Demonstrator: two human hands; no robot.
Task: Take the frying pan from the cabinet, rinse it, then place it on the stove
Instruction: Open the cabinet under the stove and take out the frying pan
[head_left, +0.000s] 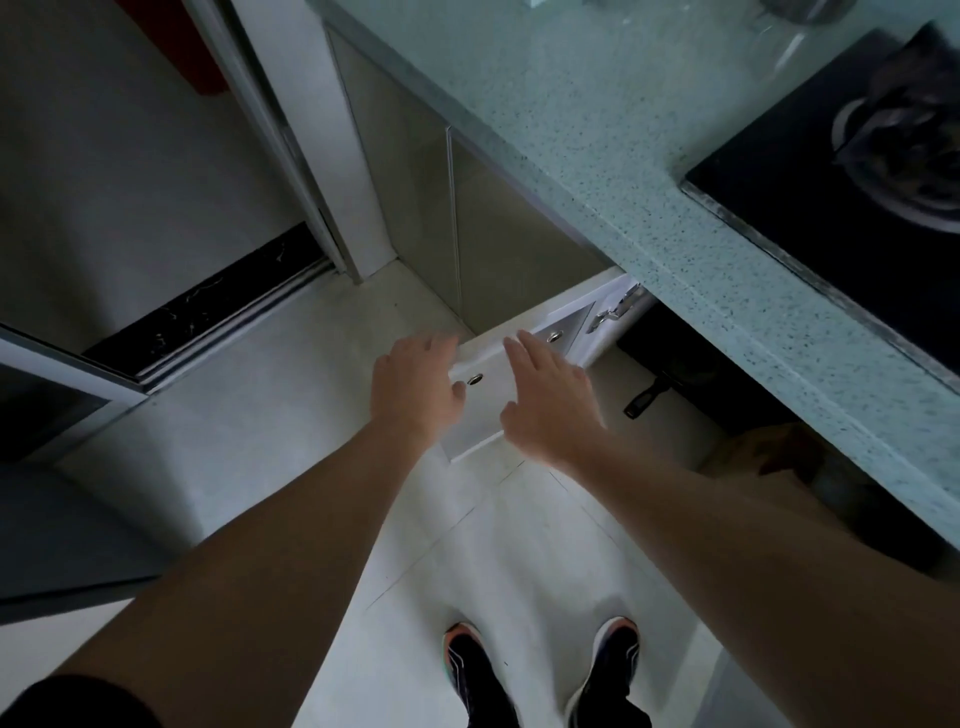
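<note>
Of the frying pan (647, 397), only a dark handle visible inside the shadowed open cabinet (727, 379), body lost in gloom. Left hand (415, 387) gripping the edge of the white cabinet door (484, 411), fingertips hidden; right hand (545, 405) blurred, fingers straight, empty, over that door.

Dim, blurred, edges bent by wide-angle

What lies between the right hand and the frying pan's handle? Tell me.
Nothing: the head view shows only a bare pale surface between right hand and pan handle.
</note>
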